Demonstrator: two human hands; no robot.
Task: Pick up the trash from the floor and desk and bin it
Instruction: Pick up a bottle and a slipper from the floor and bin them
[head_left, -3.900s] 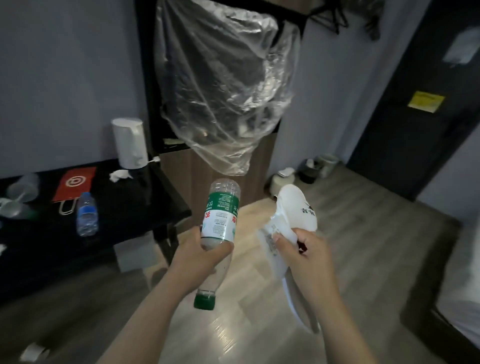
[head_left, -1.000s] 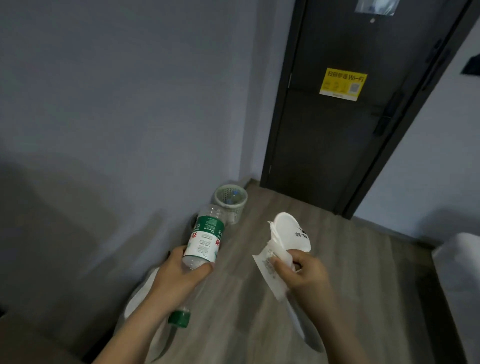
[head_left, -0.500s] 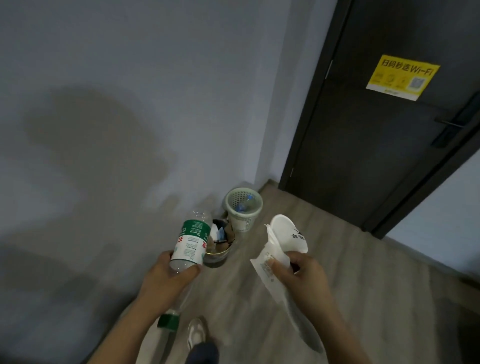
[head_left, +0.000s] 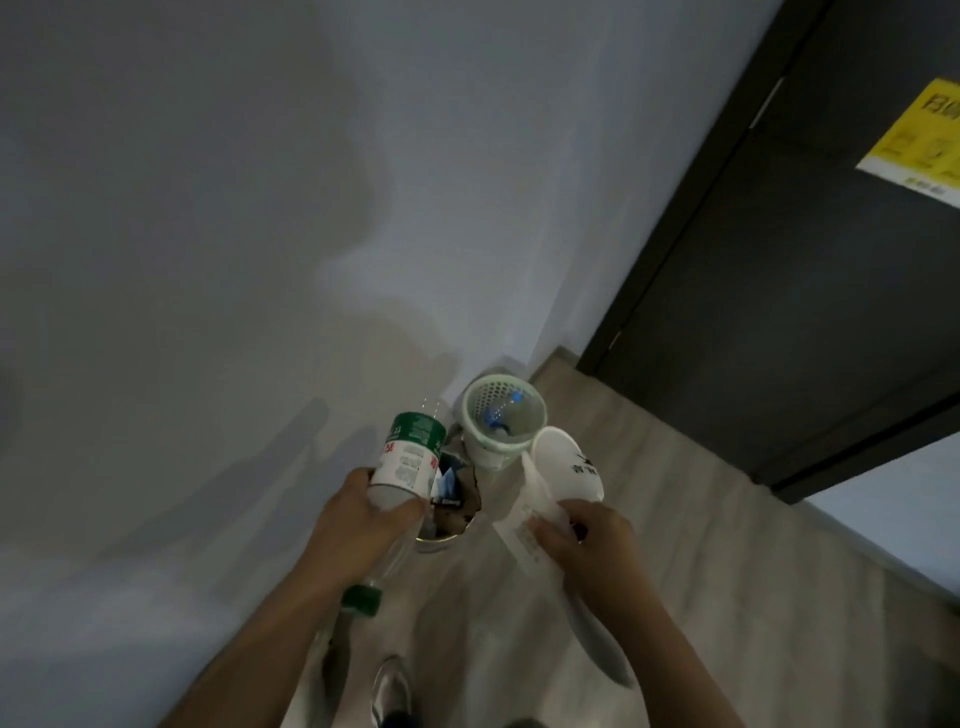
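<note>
Wood floor (head_left: 685, 525), mesh bin (head_left: 496, 451) holding trash, left fingers (head_left: 401, 512) gripping bottle (head_left: 410, 460), right fingers (head_left: 546, 532) pinching slipper (head_left: 566, 460).

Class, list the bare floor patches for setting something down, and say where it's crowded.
Bare: floor between mesh bin and door, and right of the right hand. Crowded: wall corner, mesh bin beside dark bin, with the bottle in the left hand and the slipper above.

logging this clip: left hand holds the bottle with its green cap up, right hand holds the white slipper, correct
One slip: the head view shows the left hand holding the bottle with its green cap down, not up. The right hand does hold the white slipper.
</note>
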